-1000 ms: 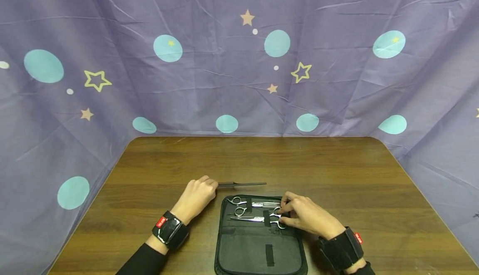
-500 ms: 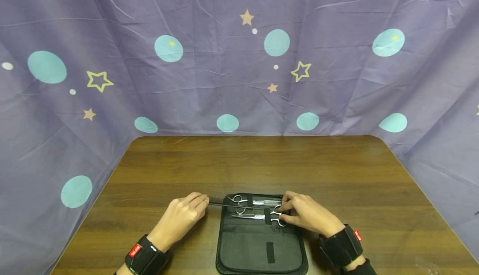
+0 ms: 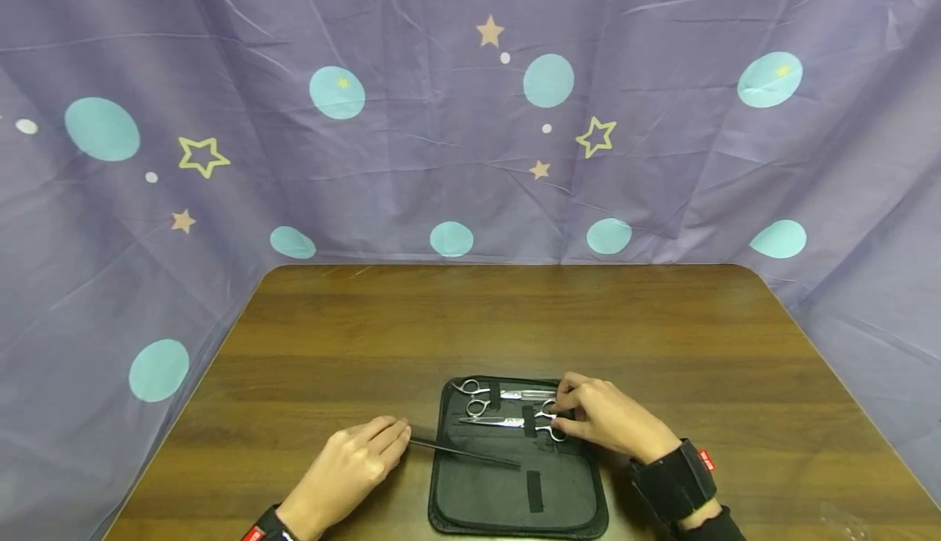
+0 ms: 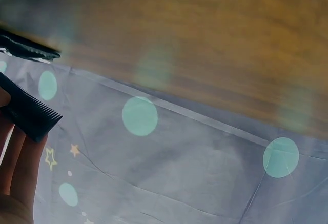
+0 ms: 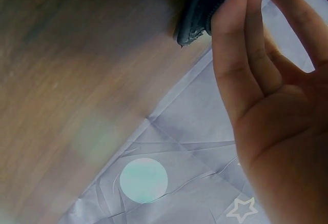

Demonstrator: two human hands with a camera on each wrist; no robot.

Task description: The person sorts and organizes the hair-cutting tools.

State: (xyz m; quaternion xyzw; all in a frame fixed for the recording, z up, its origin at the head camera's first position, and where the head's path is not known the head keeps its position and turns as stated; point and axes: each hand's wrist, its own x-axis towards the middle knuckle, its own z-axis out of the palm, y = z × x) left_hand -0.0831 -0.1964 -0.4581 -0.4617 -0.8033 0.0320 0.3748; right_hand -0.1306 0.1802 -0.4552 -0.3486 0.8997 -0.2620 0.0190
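My left hand (image 3: 353,461) pinches a black comb (image 3: 466,453) at one end, and its other end reaches over the lower half of a black scissors case (image 3: 485,504). In the left wrist view the comb (image 4: 32,108) shows its fine teeth beside the fingers. A pair of thinning scissors (image 3: 518,395) lies strapped across the top of the case. Below it, a second pair of scissors (image 3: 500,422) lies under another strap, finger rings to the right. My right hand (image 3: 610,418) grips the case's right edge, its thumb and forefinger by those rings.
The case lies flat on a brown wooden table (image 3: 515,320) near its front. A bare elastic strap (image 3: 535,492) sits in the case's lower half. A purple patterned curtain (image 3: 397,157) hangs behind the table.
My left hand has brought the comb toward me, from behind the case to above its lower half. The right hand has stayed at the case's right edge.
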